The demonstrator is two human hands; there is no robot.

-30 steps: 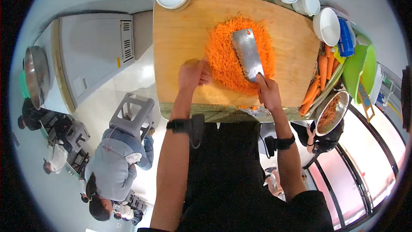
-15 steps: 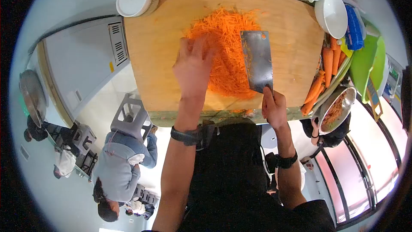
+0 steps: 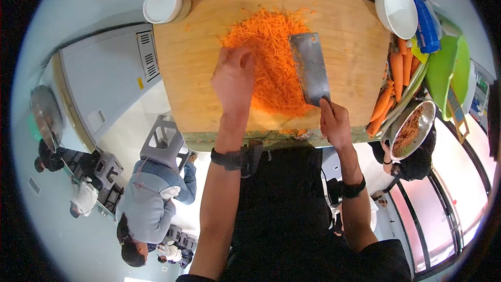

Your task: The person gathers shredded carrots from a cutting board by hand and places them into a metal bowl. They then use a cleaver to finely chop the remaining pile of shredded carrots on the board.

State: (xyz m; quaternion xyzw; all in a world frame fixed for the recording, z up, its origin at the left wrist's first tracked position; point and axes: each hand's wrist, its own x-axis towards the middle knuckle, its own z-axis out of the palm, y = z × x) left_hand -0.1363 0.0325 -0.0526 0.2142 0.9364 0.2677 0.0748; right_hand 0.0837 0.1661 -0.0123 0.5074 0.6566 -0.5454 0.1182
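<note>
A heap of shredded carrot [image 3: 276,62] is spread over the wooden cutting board [image 3: 195,73]. My right hand [image 3: 335,124] grips the handle of a cleaver [image 3: 312,68]. The broad blade lies along the right side of the heap, with orange bits stuck to its left edge. At the heap's left edge is my left hand [image 3: 233,79], slightly blurred, its fingers curled in and close together. Whatever those fingers may hold is hidden.
Whole carrots [image 3: 396,75] and green stalks lie along the board's right edge, near a metal bowl [image 3: 413,129] of shreds. A white bowl [image 3: 396,10] and a lidded white container [image 3: 166,4] stand at the back corners. Seated people are visible beyond the board.
My left hand's fingers have gone from spread over the shreds to curled in. The cleaver has shifted slightly up and left in the view, which itself has moved a little.
</note>
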